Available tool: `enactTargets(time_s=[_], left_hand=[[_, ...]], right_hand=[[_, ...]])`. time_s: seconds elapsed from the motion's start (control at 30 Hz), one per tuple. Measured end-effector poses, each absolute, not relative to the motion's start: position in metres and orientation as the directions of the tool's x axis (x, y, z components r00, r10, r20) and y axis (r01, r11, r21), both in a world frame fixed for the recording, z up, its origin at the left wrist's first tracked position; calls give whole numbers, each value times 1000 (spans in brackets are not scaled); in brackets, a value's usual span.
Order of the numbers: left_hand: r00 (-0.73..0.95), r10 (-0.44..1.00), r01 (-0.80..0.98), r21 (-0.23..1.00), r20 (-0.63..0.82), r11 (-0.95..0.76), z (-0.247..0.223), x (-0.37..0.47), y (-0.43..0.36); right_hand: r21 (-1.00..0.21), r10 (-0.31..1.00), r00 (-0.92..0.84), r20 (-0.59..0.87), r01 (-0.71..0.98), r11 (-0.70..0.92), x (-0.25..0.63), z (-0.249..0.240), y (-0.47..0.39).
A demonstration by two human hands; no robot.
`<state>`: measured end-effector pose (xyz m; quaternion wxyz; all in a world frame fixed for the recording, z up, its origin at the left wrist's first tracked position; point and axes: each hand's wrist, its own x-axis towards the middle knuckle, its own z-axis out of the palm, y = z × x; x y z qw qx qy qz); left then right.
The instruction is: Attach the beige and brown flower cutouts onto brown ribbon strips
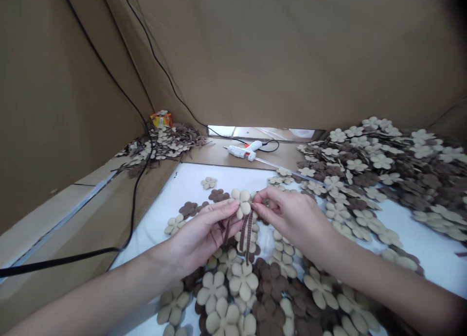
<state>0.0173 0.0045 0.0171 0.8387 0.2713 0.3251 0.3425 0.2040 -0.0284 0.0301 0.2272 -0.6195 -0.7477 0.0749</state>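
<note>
A beige fabric flower [241, 203] with dark checked ribbon tails [248, 231] hanging below it is between my hands. My left hand [209, 226] grips it from the left, thumb on a petal and fingers beneath. My right hand [286, 212] has its thumb and forefinger pinched at the flower's right edge; part of what they hold is hidden. Beneath and in front of the hands, beige and brown fabric flowers [243, 280] lie in overlapping layers on a white board [160, 200].
A white glue gun [242, 151] lies behind the board with its cable. A large flower heap [379, 161] stands at the right. At the back left are finished-looking flowers with ribbons [164, 141] and an orange packet [161, 119]. A black cable [134, 200] crosses the left side.
</note>
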Motion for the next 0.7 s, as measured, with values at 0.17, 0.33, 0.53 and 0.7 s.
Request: enactTargets(time_s=[0.17, 0.33, 0.53, 0.7], left_hand=[[559, 754, -345, 729, -346, 591, 17, 17, 7], [539, 765, -375, 712, -353, 594, 14, 18, 11], [566, 779, -453, 687, -271, 568, 12, 20, 8], [560, 781, -480, 659, -278, 579, 10, 20, 5]], right_hand=[[-379, 973, -126, 196, 905, 194, 203, 28, -25], [-466, 981, -134, 142, 865, 186, 206, 31, -20], [-573, 986, -83, 143, 805, 151, 207, 27, -19], [-568, 978, -51, 202, 807, 160, 206, 22, -20]])
